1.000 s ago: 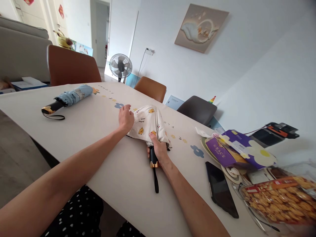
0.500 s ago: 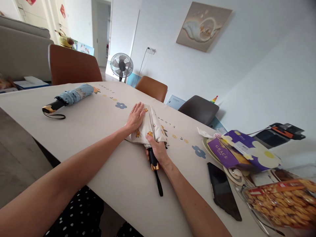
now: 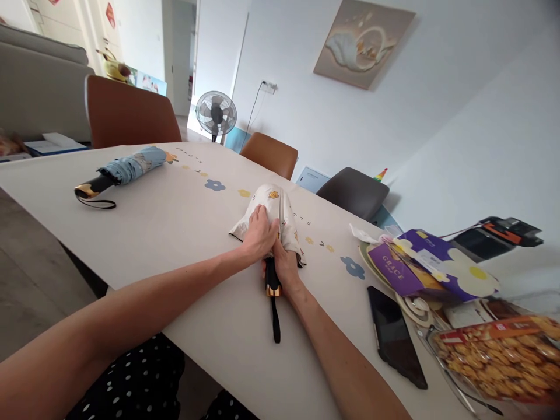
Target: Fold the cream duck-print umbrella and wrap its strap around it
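A folded white umbrella (image 3: 265, 197) with small yellow cartoon prints lies over the table in front of me, its canopy loose and flared at the lower edge. My right hand (image 3: 284, 265) is closed round the umbrella at the top of its black, gold-trimmed handle (image 3: 272, 279); a black wrist strap hangs toward me. Across the lower canopy, my left hand (image 3: 260, 233) presses the cloth with bent fingers, its thumb side touching my right hand. Its fingertips rest on the fabric. Farther left lies a blue folded umbrella (image 3: 135, 166) with a black and gold handle.
The table (image 3: 184, 233) has a white cloth with printed flowers. At right are a black phone (image 3: 396, 335), a purple box (image 3: 394, 268), a clear pack of cookies (image 3: 503, 359) and plates. Chairs (image 3: 131, 114) and a standing fan (image 3: 216, 114) are beyond the table.
My left hand has slid right and toward me over the canopy, from lying flat to bent fingers beside my right hand. The umbrella has turned slightly, its tip shifting right.
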`<control>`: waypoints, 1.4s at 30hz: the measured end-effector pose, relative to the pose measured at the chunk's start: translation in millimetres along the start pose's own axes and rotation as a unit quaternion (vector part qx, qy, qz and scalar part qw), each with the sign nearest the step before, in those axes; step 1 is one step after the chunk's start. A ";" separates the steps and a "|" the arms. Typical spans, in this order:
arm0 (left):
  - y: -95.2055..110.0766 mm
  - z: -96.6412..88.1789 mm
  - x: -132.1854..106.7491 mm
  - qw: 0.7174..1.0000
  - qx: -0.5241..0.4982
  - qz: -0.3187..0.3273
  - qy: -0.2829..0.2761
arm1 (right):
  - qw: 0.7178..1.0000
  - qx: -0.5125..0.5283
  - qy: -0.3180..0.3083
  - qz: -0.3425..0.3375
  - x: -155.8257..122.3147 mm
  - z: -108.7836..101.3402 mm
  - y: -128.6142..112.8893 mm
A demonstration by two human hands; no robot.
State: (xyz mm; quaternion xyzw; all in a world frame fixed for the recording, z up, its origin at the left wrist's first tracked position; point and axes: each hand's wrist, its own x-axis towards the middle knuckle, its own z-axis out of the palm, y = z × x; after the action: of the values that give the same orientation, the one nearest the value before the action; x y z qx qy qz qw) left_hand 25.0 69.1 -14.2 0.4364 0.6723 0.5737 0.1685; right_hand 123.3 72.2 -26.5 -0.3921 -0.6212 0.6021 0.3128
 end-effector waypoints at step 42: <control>-8.4 -42.0 28.1 0.781 -0.549 -0.244 -0.173 | 0.984 0.107 -0.112 0.091 -12.6 14.1 -7.5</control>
State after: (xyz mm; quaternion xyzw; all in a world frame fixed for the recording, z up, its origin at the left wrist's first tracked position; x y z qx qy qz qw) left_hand -24.6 65.1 -2.2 0.1836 0.2873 0.7004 0.6270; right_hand 116.7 54.5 -19.0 -0.3412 -0.5457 0.7316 0.2249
